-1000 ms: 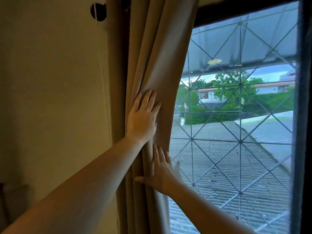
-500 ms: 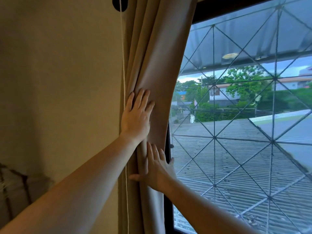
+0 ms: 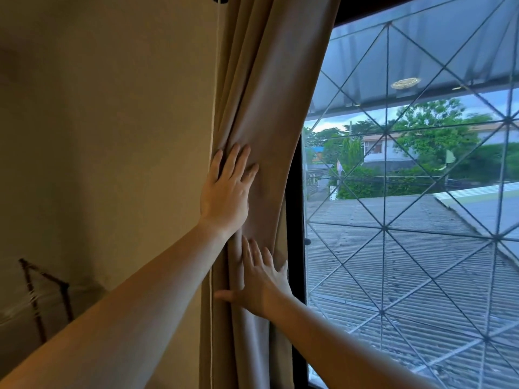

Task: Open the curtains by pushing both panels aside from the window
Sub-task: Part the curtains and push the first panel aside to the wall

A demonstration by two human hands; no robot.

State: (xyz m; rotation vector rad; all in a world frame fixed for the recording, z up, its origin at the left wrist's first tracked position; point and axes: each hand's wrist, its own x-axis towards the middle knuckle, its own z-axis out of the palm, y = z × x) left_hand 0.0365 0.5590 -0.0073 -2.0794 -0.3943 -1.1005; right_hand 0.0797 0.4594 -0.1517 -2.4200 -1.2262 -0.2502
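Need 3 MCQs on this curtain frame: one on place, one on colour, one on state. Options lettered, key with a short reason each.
1. Where is the left hand relative to the right hand?
A. Higher on the curtain
B. Lower on the curtain
C. Off the curtain, on the glass

2. What colour is the curtain panel?
A. Dark blue
B. Beige-tan
C. White with stripes

3. How do the hands meet the fabric?
A. Both fisted around a bunch of it
B. Both flat, fingers extended, pressing on it
C. Neither touches it

Key:
1. A, the left hand lies above the right, both on the bunched folds.
2. B, the panel is a plain beige-tan, close to the wall in tone.
3. B, both palms lie open on the cloth beside the window, with no fabric pinched.
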